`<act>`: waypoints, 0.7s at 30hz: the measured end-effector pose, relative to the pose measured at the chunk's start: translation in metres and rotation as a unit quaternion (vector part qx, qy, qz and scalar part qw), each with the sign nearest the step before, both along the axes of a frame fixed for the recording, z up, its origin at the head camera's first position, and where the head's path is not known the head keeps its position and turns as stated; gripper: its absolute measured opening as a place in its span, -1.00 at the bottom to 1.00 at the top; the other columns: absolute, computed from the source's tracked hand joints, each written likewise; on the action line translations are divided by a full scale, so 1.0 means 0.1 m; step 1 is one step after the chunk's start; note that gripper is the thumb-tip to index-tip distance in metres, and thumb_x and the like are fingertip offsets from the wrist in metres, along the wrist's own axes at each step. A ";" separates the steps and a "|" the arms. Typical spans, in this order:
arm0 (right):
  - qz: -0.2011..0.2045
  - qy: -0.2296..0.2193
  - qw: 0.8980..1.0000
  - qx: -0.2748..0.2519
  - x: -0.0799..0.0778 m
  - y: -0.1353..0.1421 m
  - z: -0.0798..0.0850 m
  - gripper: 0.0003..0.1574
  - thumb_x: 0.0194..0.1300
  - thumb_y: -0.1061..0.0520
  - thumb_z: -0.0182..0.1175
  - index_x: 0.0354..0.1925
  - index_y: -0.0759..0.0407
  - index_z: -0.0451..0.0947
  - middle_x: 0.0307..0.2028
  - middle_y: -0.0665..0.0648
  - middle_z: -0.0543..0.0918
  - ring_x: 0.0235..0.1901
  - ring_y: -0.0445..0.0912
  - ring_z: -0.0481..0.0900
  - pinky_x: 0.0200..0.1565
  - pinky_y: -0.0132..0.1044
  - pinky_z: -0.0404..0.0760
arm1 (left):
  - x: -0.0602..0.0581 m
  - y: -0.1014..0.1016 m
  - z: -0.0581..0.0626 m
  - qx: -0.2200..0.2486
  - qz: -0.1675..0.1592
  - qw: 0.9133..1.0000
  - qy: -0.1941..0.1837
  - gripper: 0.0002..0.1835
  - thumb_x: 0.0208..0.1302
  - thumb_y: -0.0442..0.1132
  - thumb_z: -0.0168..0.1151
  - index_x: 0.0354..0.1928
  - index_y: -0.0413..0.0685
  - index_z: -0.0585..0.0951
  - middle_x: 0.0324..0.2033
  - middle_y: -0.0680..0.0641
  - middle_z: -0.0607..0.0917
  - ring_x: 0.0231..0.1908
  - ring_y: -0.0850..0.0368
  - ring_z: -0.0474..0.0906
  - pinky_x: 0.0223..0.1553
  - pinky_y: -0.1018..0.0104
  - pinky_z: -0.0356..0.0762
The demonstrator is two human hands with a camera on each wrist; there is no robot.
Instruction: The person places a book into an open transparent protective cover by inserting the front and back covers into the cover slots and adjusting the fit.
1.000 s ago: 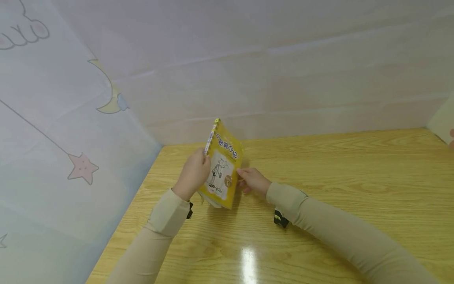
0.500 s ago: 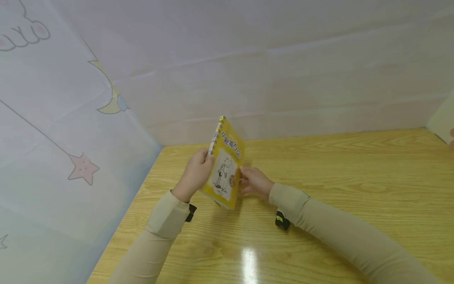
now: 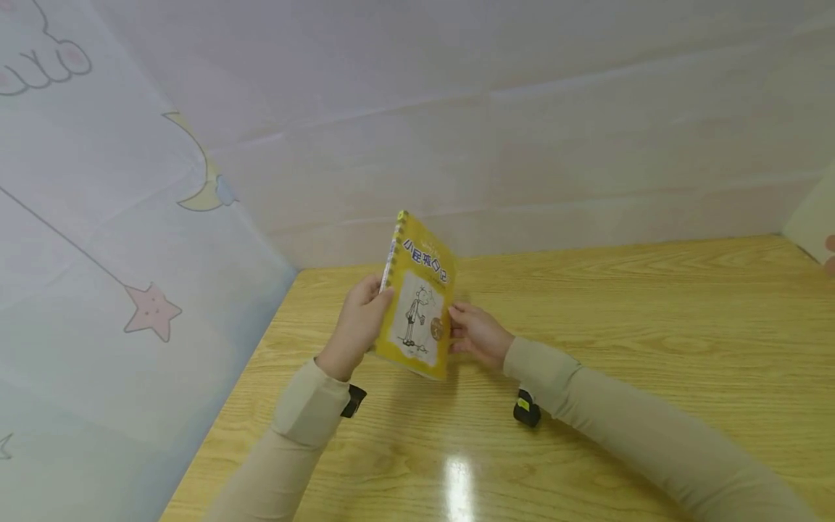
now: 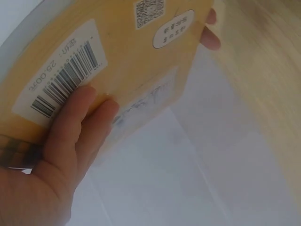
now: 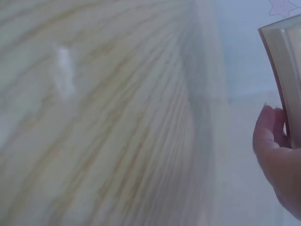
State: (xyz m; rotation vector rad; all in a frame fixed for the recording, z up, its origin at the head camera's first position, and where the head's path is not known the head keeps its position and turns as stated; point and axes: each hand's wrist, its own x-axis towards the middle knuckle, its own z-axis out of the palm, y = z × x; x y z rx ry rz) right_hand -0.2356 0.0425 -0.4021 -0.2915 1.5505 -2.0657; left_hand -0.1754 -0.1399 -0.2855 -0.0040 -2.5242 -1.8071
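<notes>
A yellow paperback book (image 3: 420,308) with a cartoon figure on its front cover is held up, tilted, over the wooden table. My left hand (image 3: 361,317) grips it along the spine, thumb on the front. In the left wrist view, two fingers of the left hand (image 4: 66,150) lie against the back cover (image 4: 122,56), beside the barcode. At the opposite, page-edge side, my right hand (image 3: 479,332) holds the book with thumb and fingers. From the right wrist, the right hand (image 5: 277,160) shows at the book's page edge (image 5: 284,80).
The wooden table (image 3: 620,312) runs back to a pale wall covering (image 3: 587,145). To the left stands another covering with a printed star (image 3: 153,312) and moon. A black strap (image 3: 353,401) shows under the left cuff and a black device (image 3: 526,409) under the right.
Both hands still hold the book. It has turned so the front cover faces the head camera more fully, and its page edge has moved right with the right hand.
</notes>
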 end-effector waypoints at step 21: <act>-0.085 0.021 0.995 0.049 0.03 0.37 0.13 -0.40 0.56 0.16 -0.13 0.40 0.45 0.09 -0.19 0.07 0.55 -0.27 -0.16 0.50 -0.19 -0.30 0.53 | -0.01 0.01 -0.28 0.171 0.010 0.985 -0.026 -0.70 0.49 -0.38 -0.18 0.08 -0.48 0.39 -0.16 -0.27 0.63 -0.36 0.18 0.62 -0.30 0.35 0.63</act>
